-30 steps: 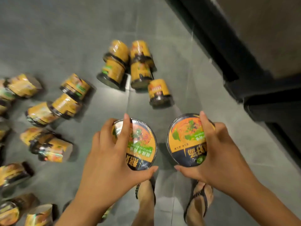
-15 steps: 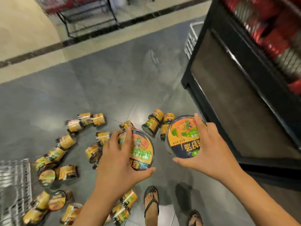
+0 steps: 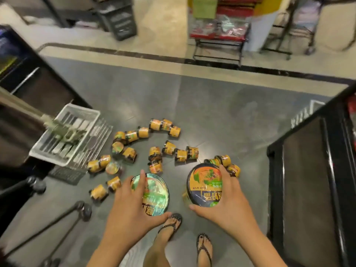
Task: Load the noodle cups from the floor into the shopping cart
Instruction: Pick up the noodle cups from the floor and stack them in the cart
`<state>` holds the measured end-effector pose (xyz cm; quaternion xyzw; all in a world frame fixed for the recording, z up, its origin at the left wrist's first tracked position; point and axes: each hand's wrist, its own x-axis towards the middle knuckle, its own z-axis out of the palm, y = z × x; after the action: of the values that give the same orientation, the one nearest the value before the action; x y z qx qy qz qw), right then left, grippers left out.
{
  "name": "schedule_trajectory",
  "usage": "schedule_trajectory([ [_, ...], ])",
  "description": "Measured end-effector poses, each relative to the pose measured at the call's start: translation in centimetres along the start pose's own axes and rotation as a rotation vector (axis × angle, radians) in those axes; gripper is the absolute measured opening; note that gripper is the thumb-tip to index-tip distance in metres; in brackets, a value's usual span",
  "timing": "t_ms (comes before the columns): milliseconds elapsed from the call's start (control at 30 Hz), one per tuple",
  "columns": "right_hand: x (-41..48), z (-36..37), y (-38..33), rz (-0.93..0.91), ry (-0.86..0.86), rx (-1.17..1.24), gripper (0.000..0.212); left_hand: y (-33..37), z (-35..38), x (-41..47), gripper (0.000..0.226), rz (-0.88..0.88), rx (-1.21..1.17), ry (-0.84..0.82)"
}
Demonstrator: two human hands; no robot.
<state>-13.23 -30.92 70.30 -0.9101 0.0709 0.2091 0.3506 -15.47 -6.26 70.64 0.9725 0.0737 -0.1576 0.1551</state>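
At far left, a white wire shopping cart basket (image 3: 64,135) is seen beside a dark shelf unit. Yellow round noodle cups (image 3: 133,151) are scattered on the grey tiled floor (image 3: 221,116). A foil-lidded cup (image 3: 154,195) is gripped from above by the left hand (image 3: 131,207), fingers spread over its rim. An orange-and-navy-lidded cup (image 3: 205,186) is clasped likewise by the right hand (image 3: 229,201).

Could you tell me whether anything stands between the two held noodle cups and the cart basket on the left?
Nothing visible does. The left hand and right hand hold their cups in the air; the cart basket lies up-left, with only floor cups below that path.
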Motion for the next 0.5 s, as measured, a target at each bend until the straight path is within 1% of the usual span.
schedule_trajectory([
  [200,-4.1,1.3,-2.0,-0.18,-0.18,-0.141,0.13,-2.6,2.5,-11.1,0.131,-0.378,-0.182,0.107],
  [400,-7.9,5.4,-5.9,-0.407,-0.413,-0.311,0.127,-6.7,2.9,-21.3,0.132,-0.657,-0.266,0.223],
  [500,-9.6,7.5,-7.6,-0.499,-0.486,-0.37,0.123,-8.6,3.2,-25.7,0.131,-0.803,-0.31,0.256],
])
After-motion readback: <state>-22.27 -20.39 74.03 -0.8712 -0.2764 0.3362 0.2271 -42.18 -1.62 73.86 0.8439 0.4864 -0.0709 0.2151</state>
